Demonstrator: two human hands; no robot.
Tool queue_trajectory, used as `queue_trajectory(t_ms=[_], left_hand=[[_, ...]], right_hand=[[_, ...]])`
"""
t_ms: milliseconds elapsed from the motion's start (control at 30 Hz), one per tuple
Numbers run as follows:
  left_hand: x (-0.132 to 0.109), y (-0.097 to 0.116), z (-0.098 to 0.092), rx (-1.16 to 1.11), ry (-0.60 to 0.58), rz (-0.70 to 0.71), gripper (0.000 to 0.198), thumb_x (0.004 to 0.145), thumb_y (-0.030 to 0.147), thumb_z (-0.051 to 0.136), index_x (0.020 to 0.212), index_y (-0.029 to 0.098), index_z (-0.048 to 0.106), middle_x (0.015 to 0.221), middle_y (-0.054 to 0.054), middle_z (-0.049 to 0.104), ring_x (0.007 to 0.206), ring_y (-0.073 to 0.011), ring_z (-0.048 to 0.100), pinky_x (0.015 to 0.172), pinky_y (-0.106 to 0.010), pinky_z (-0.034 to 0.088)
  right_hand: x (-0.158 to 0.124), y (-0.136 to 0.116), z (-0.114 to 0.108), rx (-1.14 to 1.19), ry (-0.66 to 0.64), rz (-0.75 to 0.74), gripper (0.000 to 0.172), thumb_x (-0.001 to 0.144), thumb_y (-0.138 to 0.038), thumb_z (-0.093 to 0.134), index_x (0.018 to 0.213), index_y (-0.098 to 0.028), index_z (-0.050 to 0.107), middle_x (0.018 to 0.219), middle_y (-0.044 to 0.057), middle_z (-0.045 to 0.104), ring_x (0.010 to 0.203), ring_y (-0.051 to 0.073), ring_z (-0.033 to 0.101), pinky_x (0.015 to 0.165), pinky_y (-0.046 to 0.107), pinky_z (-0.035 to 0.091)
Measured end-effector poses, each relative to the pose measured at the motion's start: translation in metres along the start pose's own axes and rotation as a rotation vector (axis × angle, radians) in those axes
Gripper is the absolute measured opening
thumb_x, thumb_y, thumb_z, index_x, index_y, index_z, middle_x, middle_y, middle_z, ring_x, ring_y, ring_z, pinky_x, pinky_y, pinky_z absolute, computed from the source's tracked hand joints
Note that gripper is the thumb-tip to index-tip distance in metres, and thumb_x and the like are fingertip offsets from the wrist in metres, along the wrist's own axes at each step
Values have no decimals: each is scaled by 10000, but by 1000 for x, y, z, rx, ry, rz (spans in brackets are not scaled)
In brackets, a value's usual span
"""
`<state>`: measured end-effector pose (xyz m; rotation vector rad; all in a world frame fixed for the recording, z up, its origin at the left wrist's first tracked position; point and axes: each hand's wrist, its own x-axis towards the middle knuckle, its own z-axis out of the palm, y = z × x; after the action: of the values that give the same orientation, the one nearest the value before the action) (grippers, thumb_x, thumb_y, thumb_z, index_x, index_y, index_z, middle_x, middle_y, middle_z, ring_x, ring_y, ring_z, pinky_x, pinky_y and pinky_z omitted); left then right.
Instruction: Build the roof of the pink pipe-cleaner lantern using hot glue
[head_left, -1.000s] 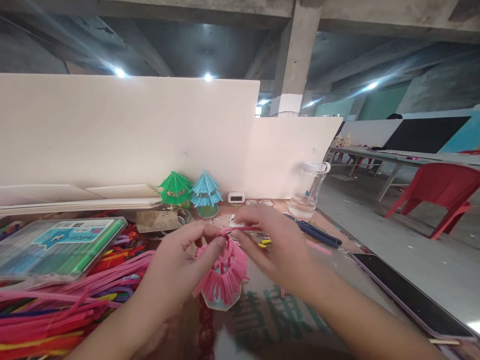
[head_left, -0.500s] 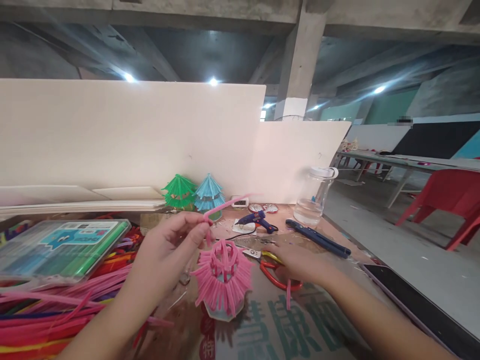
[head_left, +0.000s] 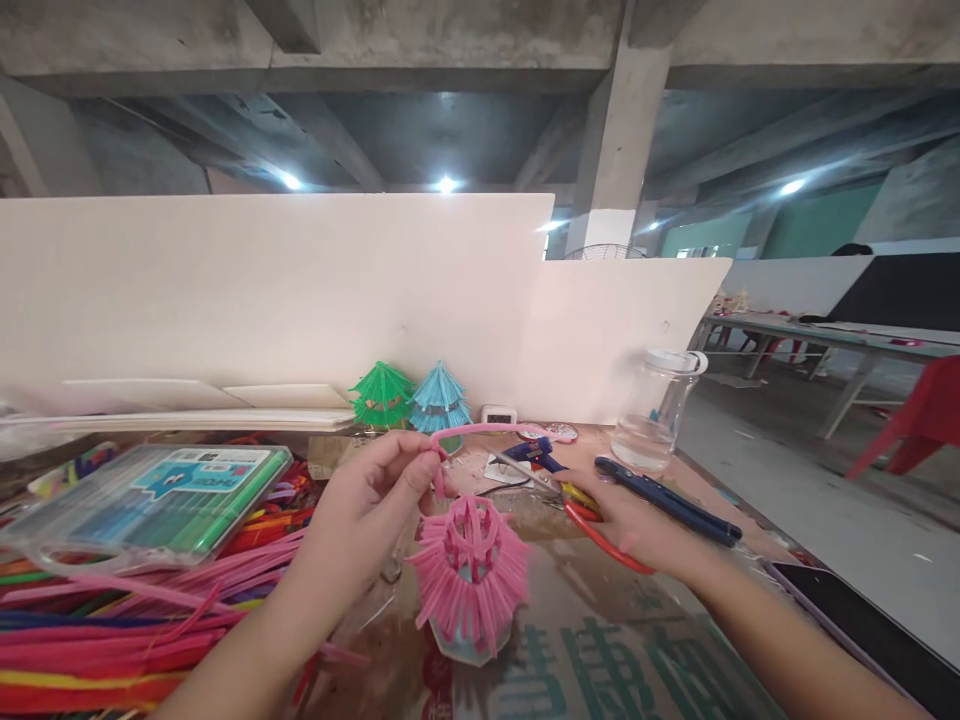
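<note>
Between the thumb and fingers of my left hand (head_left: 386,495) is a pink pipe cleaner (head_left: 487,428), its bent length reaching out to the right. My right hand (head_left: 630,518) grips scissors (head_left: 604,543) with red and yellow handles; the blades point left, below the pipe cleaner. Just below and between the hands stands a pink pipe-cleaner model (head_left: 474,580), with a fringed skirt and a small cage-like top on a pale base. Behind my left hand are a green tiered tree (head_left: 382,393) and a light blue one (head_left: 439,398).
A blue glue gun (head_left: 536,455) lies behind the scissors. Dark blue pliers (head_left: 667,500), a water jug (head_left: 643,430) and a phone (head_left: 862,620) are at right. At left, a marker case (head_left: 150,500) lies on loose coloured pipe cleaners (head_left: 172,625). A white board (head_left: 285,300) stands behind.
My right hand has lifted the scissors off the table, their blades now pointing up-left. The pipe cleaner in my left hand has swung from slanting upward to nearly level. The view has shifted slightly.
</note>
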<state>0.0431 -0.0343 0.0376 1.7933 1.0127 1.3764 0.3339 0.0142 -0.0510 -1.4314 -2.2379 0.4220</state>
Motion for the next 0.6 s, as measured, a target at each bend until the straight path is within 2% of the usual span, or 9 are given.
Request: queue_trajectory(t_ms=[67,167,267,400,600], left_hand=[[0,-1,-1,-3,4,2,225,850,395,595,840,171,611,656,1,666,569,-113,567,538,-199,454],[0,-1,-1,-29,10,11,221,869,400,580,852,180,580,628,20,650,525,-99,540,494,-185,424],[-1,-1,-1,-67,22,20,220,864,403,588,847,186,562,616,32,637,499,-93,522,459,-180,405],[0,0,-3,-77,51,32,227,851,405,608,836,182,571,620,34,626,496,-94,524,461,-192,418],[0,-2,-6,-87,101,49,233,865,422,601,849,192,568,627,38,617,506,-95,536,480,-195,428]], right_hand=[[-2,-3,-6,136,-8,-34,541,802,-284,579,1321,-179,467,1154,112,656,1017,250,624,889,349,471],[-3,-11,-9,158,-29,59,464,794,-378,600,1199,-170,506,947,75,663,854,244,612,810,385,495],[-4,-20,-8,190,-25,59,379,780,-378,610,1094,-186,521,974,80,640,908,253,594,838,394,485],[-3,-23,-7,235,-8,52,378,793,-390,579,1099,-178,510,1046,94,612,956,254,579,869,398,465],[-7,-30,-11,202,-78,31,338,783,-326,580,1092,-207,512,894,20,565,801,199,537,754,320,463]])
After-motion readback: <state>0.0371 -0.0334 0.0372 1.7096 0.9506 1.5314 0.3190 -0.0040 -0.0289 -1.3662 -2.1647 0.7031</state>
